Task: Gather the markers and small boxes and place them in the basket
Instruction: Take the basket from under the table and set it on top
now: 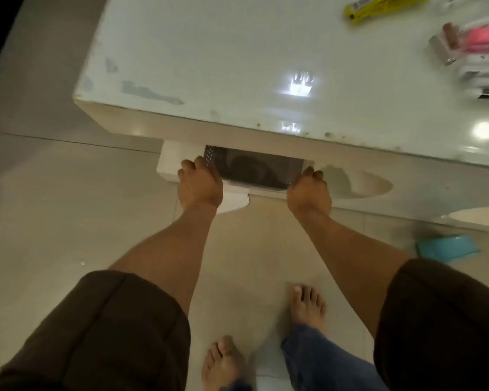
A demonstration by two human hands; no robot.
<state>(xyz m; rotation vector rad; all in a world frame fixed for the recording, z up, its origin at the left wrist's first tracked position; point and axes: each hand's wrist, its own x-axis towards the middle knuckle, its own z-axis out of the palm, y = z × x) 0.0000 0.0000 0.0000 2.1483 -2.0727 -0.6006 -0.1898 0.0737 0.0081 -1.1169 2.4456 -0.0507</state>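
Under the table (237, 66) edge, left hand (199, 182) and right hand (308, 190) grip opposite ends of the dark perforated basket (251, 170); contents unclear. A yellow pack (384, 7) and blurred boxes (469, 46) lie atop the table; labels unreadable.

1. Most likely a room in a home, of the living-room kind. Dim indoor light.
2. Low white table (237, 66) with a glossy top. Worn patches and chips along the near edge. A ceiling lamp reflects in it as a bright spot (483, 130).
3. Floor (54, 207) of large, pale, shiny tiles, with one joint line visible.
4. Bare feet (308, 306) on the tiles, with jeans hems above them: house habits.
5. Dark basket (254, 170) stored under the table's edge on a white ledge (172, 159).
6. Household clutter at the table's far right: a yellow packet (378, 7) and blurred pink and white items (480, 38). A light blue object (446, 248) lies on the floor; what it is cannot be told.
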